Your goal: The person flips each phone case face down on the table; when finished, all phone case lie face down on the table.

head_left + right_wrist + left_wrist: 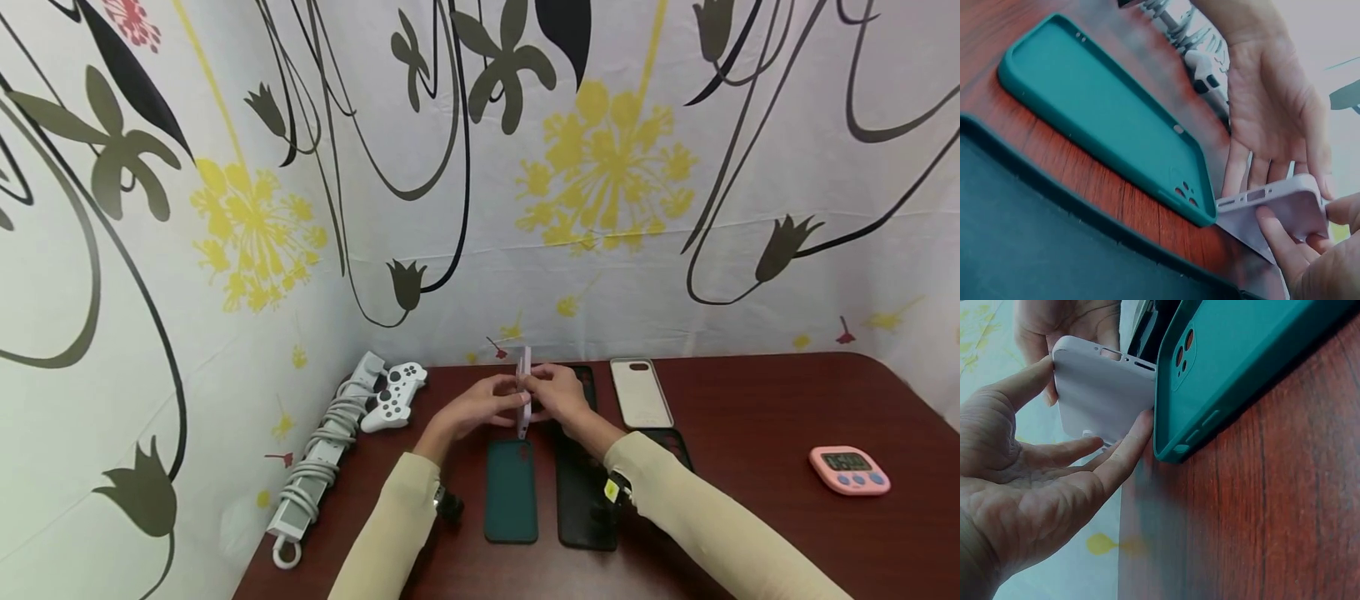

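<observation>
Makeshift booth, floral sheet (615,167) walls (draped)

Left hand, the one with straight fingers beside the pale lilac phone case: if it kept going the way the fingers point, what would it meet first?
Probably the pale lilac phone case itself: the left hand already touches it with straight fingers. Just past it lies the teal silicone phone case on the dark red wooden table; depth is unclear.

Bare table (750,425) right of the cases, up to the pink timer (849,470). Left edge blocked: power strip (318,454), game controller (395,393). Front centre taken by green case (511,492), black case (585,500).
</observation>
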`<act>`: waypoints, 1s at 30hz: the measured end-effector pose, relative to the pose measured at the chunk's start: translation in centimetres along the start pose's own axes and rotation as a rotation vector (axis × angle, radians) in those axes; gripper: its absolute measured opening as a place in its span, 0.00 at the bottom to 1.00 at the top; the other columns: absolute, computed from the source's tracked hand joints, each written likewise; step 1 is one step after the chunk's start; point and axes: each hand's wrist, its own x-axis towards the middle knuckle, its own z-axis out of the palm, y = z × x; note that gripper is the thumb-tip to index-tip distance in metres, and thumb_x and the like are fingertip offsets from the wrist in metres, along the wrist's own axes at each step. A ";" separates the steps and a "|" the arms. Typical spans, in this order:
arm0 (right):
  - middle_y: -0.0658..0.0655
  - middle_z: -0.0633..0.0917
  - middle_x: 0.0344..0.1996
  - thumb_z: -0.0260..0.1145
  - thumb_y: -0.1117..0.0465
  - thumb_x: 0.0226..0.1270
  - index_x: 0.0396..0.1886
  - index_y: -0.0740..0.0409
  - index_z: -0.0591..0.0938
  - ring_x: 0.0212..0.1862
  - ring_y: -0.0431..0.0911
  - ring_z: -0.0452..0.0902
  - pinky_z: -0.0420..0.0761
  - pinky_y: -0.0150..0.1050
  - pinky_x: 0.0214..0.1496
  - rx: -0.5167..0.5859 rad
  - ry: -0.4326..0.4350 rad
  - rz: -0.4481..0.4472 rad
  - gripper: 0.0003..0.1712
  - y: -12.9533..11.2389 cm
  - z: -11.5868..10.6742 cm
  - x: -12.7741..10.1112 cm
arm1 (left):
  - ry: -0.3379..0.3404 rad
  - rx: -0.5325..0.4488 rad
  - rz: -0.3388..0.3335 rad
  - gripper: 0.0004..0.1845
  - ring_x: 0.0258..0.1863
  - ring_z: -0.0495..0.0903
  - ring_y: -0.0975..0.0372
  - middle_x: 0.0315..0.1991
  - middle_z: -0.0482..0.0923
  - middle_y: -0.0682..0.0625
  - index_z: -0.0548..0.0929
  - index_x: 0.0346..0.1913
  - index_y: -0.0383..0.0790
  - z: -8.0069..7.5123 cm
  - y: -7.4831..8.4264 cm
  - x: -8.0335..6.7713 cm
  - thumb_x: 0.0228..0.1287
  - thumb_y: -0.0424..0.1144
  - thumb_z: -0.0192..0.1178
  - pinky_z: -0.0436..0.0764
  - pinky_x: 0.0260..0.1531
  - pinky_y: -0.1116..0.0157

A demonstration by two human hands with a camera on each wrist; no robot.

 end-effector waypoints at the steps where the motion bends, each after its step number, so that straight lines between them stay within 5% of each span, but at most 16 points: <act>1: 0.70 0.86 0.58 0.64 0.55 0.80 0.64 0.63 0.83 0.40 0.44 0.89 0.93 0.45 0.36 0.001 0.010 0.008 0.22 -0.1 0.0 0.0 | -0.001 0.002 -0.002 0.37 0.66 0.82 0.48 0.76 0.70 0.37 0.65 0.80 0.38 0.1 0.0 0.0 0.77 0.49 0.64 0.86 0.62 0.49; 8: 0.69 0.86 0.55 0.62 0.58 0.79 0.61 0.64 0.84 0.40 0.46 0.90 0.92 0.42 0.34 0.008 0.046 0.046 0.19 -0.2 -0.3 -0.1 | 0.030 0.011 0.006 0.37 0.63 0.84 0.50 0.76 0.69 0.37 0.65 0.80 0.38 0.2 -0.1 -0.2 0.76 0.47 0.66 0.87 0.60 0.49; 18: 0.67 0.86 0.52 0.63 0.61 0.77 0.60 0.68 0.85 0.40 0.45 0.88 0.91 0.37 0.33 0.078 0.033 0.088 0.19 -0.1 -0.3 0.2 | 0.176 0.047 -0.051 0.42 0.60 0.84 0.46 0.74 0.69 0.32 0.63 0.80 0.34 0.1 -0.1 -0.5 0.71 0.42 0.71 0.91 0.51 0.48; 30: 0.67 0.85 0.56 0.64 0.61 0.79 0.66 0.66 0.81 0.38 0.44 0.85 0.86 0.32 0.30 0.058 0.009 0.100 0.21 0.9 -0.1 0.8 | 0.224 0.004 -0.115 0.40 0.57 0.86 0.46 0.72 0.71 0.29 0.63 0.78 0.29 -1.0 0.1 -0.8 0.68 0.30 0.70 0.92 0.46 0.51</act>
